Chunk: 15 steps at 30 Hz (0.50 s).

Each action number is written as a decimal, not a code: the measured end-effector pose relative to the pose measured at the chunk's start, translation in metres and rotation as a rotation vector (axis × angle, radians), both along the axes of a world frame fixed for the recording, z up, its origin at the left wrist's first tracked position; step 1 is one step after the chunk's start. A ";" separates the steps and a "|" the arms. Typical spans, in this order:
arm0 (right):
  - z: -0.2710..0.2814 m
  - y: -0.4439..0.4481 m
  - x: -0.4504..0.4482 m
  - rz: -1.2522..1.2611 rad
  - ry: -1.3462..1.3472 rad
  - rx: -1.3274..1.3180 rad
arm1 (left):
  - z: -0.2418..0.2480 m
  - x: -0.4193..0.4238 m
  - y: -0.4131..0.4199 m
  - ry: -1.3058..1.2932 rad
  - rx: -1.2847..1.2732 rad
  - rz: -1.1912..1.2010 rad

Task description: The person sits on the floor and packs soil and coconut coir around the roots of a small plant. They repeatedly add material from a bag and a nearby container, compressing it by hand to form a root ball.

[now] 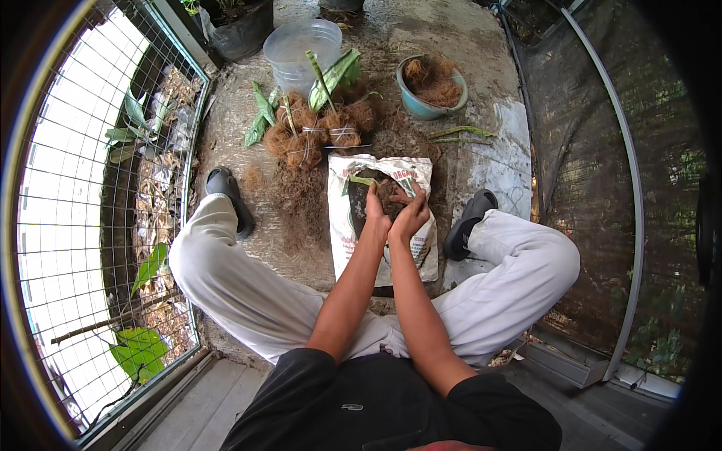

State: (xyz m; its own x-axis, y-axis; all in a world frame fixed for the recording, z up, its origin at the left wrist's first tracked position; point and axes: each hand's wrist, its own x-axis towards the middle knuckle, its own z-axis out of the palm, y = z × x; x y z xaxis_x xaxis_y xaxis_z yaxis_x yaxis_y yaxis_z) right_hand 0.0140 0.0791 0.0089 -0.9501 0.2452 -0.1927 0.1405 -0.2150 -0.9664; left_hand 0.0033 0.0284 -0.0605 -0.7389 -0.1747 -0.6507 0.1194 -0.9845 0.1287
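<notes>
My left hand [375, 203] and my right hand [412, 211] are close together, wrists touching, cupped around a brown clump of soil or fibre [388, 193]. A green cut stem [361, 180] sticks out to the left of the clump. Below them lies a white printed sack [341, 237] with dark soil in its opening. Beyond the sack stand several coconut-fibre balls [299, 149] tied with pale string, some with green stems. A large green leaf [337, 76] rises behind them. The fingers partly hide the clump, so its lower side cannot be seen.
A clear plastic tub [302, 51] stands behind the fibre balls. To its right is a teal pot [428, 107] holding brown fibre. Loose green stems [462, 132] lie near the pot. Wire mesh [113, 225] borders the left, dark netting [586, 169] the right. Both feet wear dark clogs.
</notes>
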 end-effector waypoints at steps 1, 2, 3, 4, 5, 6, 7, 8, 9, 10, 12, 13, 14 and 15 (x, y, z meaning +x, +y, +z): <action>-0.001 0.000 0.000 0.053 0.009 0.030 | 0.001 0.001 0.000 -0.008 0.027 0.002; -0.001 0.001 0.001 0.106 0.019 0.061 | 0.002 0.001 0.000 -0.015 0.054 0.005; 0.000 0.000 0.001 0.103 0.033 0.063 | 0.004 0.002 -0.001 -0.023 0.080 0.009; 0.002 0.000 0.001 0.098 0.048 0.066 | 0.006 0.001 -0.001 -0.029 0.072 0.012; 0.003 0.000 0.001 0.093 0.062 0.070 | 0.008 0.000 -0.002 -0.036 0.064 0.014; 0.006 -0.003 0.003 0.111 0.069 0.088 | 0.005 0.000 -0.003 -0.042 0.055 0.022; 0.008 -0.007 0.005 0.128 0.075 0.107 | 0.003 -0.001 -0.005 -0.017 0.089 0.033; 0.011 -0.009 0.007 0.144 0.081 0.126 | 0.000 -0.001 -0.008 0.009 0.123 0.045; 0.008 -0.009 0.006 0.158 0.107 0.162 | -0.001 -0.001 -0.007 0.035 0.159 0.050; 0.005 -0.008 0.006 0.171 0.132 0.197 | -0.003 -0.002 -0.006 0.038 0.186 0.059; 0.004 -0.009 0.006 0.186 0.186 0.271 | -0.010 -0.002 -0.007 0.042 0.235 0.084; 0.006 -0.010 0.006 0.187 0.214 0.309 | -0.016 0.000 -0.009 0.120 0.319 0.100; 0.008 -0.011 0.007 0.188 0.242 0.347 | -0.023 0.002 -0.012 0.200 0.402 0.117; 0.007 -0.010 0.007 0.222 0.233 0.377 | -0.026 0.003 -0.012 0.280 0.488 0.127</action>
